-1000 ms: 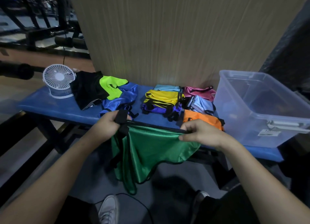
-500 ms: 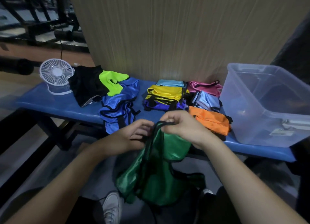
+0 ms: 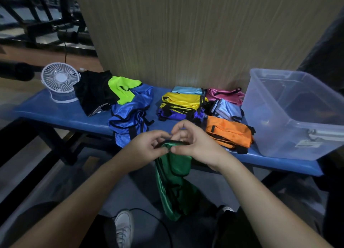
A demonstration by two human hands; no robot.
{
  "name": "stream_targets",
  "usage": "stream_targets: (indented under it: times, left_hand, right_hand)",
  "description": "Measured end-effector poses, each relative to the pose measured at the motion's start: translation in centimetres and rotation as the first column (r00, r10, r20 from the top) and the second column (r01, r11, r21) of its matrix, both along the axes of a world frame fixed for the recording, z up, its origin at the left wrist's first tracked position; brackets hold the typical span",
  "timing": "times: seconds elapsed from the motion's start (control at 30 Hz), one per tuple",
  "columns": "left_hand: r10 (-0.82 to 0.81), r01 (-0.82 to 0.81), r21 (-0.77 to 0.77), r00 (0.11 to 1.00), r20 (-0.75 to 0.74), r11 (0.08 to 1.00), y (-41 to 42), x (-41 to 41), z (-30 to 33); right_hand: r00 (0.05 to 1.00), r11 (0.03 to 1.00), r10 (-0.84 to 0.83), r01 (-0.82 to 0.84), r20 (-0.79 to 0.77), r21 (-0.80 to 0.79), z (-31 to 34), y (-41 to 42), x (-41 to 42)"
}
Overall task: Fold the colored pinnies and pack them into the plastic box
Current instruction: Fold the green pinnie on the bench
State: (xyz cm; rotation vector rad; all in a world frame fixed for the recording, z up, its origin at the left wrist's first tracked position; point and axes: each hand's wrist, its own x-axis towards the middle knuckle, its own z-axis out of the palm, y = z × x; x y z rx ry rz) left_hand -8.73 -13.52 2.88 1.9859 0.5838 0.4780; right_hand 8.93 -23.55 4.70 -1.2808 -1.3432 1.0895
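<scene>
Green pinny (image 3: pixel 172 175) hangs lengthwise, long axis vertical, in front of the blue bench (image 3: pixel 61 114). Left hand (image 3: pixel 144 151) and right hand (image 3: pixel 193 145) pinch its top edge together, equally near; plastic box (image 3: pixel 290 117) stands at the bench's right end.

Box (image 3: pixel 290 115) cut off by right edge; label on near wall too small to read. Top of green pinny (image 3: pixel 173 175) hidden behind both hands (image 3: pixel 143 149). Purple pinny (image 3: pixel 176 115) mostly buried under yellow one (image 3: pixel 181 101). Near edge of tabletop (image 3: pixel 61 114) hidden behind hands. Left shoe (image 3: pixel 123 229) cropped by bottom edge.
</scene>
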Motion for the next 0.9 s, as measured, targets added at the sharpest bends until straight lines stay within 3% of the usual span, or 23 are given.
stream_targets:
  times: [0.1, 0.27, 0.5, 0.6, 0.7, 0.8, 0.9]
  left_hand:
    - [0.029, -0.031, 0.07, 0.999, 0.03, 0.997, 0.3, -0.5, 0.4]
    - [0.049, -0.048, -0.015, 0.993, 0.103, 0.999, 0.0, -0.7, 1.4]
    - [0.026, -0.024, -0.07, 0.999, 0.038, 0.997, 0.2, -2.0, 2.2]
    - [-0.065, 0.06, -0.134, 0.997, -0.03, 0.989, 0.1, -2.4, 1.7]
    - [-0.008, 0.006, -0.037, 0.998, -0.062, 0.999, 0.0, -2.0, 1.2]
    - [0.048, -0.042, 0.153, 0.998, -0.036, 0.987, 0.1, -1.6, 1.2]
    - [0.068, -0.066, 0.225, 0.998, 0.0, 0.972, 0.1, -1.6, 1.6]
  right_hand:
    - [0.999, 0.999, -0.05, 0.05, 0.012, -0.014, -0.6, -0.3, -0.3]
    - [0.96, 0.994, -0.088, 0.104, 0.267, -0.045, -1.6, -0.2, -1.2]
    - [0.969, 0.977, -0.213, 0.209, 0.123, 0.039, -2.0, 0.2, -1.6]
    - [0.963, 0.976, -0.214, 0.205, 0.162, 0.069, -2.0, 0.3, -1.8]
    - [0.948, 0.974, -0.224, 0.209, 0.226, 0.089, -2.2, 0.4, -2.1]
    - [0.954, 0.976, -0.212, 0.198, 0.21, 0.087, -2.4, 0.4, -2.1]
    - [0.959, 0.98, -0.199, 0.188, 0.201, 0.072, -2.5, 0.3, -2.2]
